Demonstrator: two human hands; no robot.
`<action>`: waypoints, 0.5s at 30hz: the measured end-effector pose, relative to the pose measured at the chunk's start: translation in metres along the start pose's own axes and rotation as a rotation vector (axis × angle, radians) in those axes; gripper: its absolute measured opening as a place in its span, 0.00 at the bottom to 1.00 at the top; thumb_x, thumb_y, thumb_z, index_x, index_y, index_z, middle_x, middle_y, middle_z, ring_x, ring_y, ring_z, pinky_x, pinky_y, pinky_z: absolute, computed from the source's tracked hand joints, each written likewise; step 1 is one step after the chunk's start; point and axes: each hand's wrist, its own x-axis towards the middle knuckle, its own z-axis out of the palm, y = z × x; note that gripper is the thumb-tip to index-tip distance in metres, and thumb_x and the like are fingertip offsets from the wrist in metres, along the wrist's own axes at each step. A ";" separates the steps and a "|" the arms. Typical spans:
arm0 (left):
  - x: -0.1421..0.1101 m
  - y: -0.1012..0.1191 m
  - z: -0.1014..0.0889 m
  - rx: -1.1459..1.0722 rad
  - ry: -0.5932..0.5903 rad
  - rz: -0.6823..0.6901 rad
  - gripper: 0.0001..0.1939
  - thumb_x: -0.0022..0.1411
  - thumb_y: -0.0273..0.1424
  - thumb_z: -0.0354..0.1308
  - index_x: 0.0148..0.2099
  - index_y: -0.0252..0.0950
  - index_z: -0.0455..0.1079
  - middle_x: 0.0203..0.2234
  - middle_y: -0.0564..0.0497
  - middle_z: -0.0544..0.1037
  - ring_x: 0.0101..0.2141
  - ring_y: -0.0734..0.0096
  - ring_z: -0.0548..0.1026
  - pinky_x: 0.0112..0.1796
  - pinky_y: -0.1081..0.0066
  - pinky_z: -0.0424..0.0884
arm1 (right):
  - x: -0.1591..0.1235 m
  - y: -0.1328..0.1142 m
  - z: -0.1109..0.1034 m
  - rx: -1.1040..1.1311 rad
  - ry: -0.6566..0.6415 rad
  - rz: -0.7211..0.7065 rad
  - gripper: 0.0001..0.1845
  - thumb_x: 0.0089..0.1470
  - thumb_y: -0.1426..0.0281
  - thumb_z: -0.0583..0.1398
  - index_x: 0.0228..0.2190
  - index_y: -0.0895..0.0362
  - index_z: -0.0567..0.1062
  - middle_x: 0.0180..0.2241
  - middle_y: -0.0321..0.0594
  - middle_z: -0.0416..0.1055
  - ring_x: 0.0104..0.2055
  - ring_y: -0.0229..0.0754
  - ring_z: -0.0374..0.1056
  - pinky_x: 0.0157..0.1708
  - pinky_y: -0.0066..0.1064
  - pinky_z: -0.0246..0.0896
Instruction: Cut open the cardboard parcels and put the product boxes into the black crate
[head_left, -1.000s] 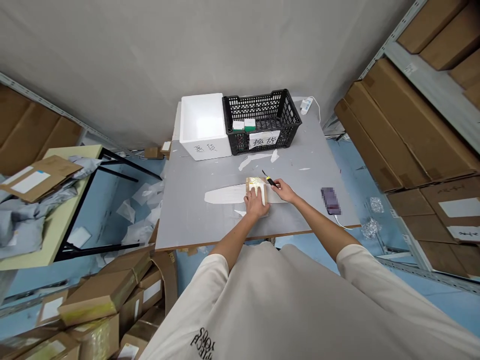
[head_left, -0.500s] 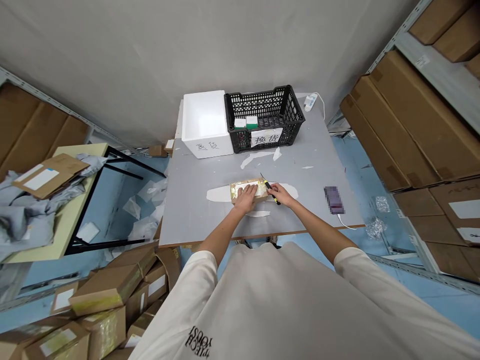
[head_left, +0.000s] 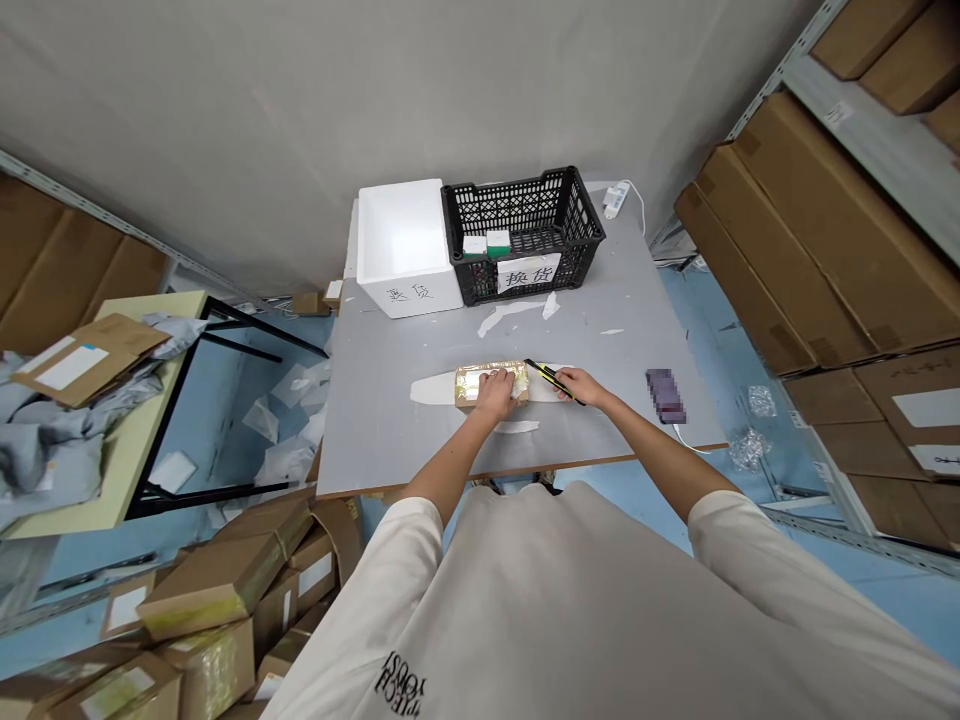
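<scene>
A small cardboard box (head_left: 466,384), wrapped in shiny yellowish tape, lies on the grey table (head_left: 390,440) close to its front edge. My left hand (head_left: 496,392) presses on its top with bent fingers, gripping it and covering part of the white label. Just right of the box, my right hand (head_left: 579,386) is closed round a black-and-yellow utility knife (head_left: 553,377). The knife's tip points up and left, by the box's upper right corner; whether it touches cannot be seen. A strip of white paper (head_left: 431,391) lies beneath the box.
A white foam box (head_left: 420,294) and a black plastic crate (head_left: 480,287) with small white-and-green boxes stand at the back. A phone (head_left: 665,396) on a cable lies right. Paper scraps (head_left: 517,312) dot the table. Cartons (head_left: 217,580) crowd the floor left; shelves hold more on the right.
My right hand has drawn the knife rightward and turned it flatter, away from over the box. My left hand's fingers are more bent on the box, which sits straighter.
</scene>
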 end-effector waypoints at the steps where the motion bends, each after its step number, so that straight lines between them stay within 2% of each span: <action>1: 0.002 0.001 0.000 0.006 -0.006 0.004 0.21 0.61 0.36 0.67 0.54 0.38 0.68 0.54 0.40 0.74 0.57 0.49 0.69 0.59 0.54 0.58 | 0.000 0.001 -0.005 -0.015 -0.015 -0.012 0.13 0.61 0.57 0.62 0.37 0.54 0.75 0.33 0.40 0.80 0.26 0.38 0.73 0.22 0.26 0.67; 4: 0.005 0.002 0.001 0.013 -0.029 -0.003 0.22 0.61 0.37 0.67 0.54 0.37 0.68 0.51 0.40 0.76 0.58 0.49 0.69 0.60 0.53 0.57 | -0.001 0.001 -0.015 -0.065 -0.065 -0.033 0.14 0.58 0.58 0.66 0.40 0.53 0.76 0.30 0.38 0.78 0.24 0.38 0.72 0.20 0.26 0.66; 7: 0.002 -0.001 0.001 0.001 -0.030 -0.024 0.23 0.62 0.38 0.66 0.56 0.38 0.67 0.52 0.40 0.76 0.57 0.49 0.69 0.57 0.57 0.62 | 0.000 -0.002 -0.022 -0.121 -0.103 -0.054 0.14 0.57 0.57 0.68 0.39 0.53 0.76 0.30 0.38 0.77 0.24 0.37 0.72 0.20 0.25 0.66; 10: -0.004 -0.006 0.001 0.000 -0.009 0.002 0.22 0.63 0.38 0.64 0.56 0.39 0.67 0.55 0.40 0.73 0.57 0.51 0.70 0.56 0.58 0.63 | 0.001 -0.004 -0.025 -0.152 -0.104 -0.067 0.14 0.58 0.57 0.68 0.38 0.53 0.77 0.30 0.38 0.76 0.24 0.37 0.73 0.20 0.25 0.65; 15: -0.006 -0.011 0.003 0.054 -0.023 -0.030 0.22 0.63 0.38 0.65 0.56 0.37 0.66 0.53 0.39 0.73 0.57 0.49 0.70 0.58 0.55 0.59 | 0.000 -0.003 -0.024 -0.179 -0.100 -0.072 0.14 0.59 0.57 0.67 0.39 0.54 0.77 0.31 0.37 0.76 0.25 0.36 0.73 0.21 0.25 0.66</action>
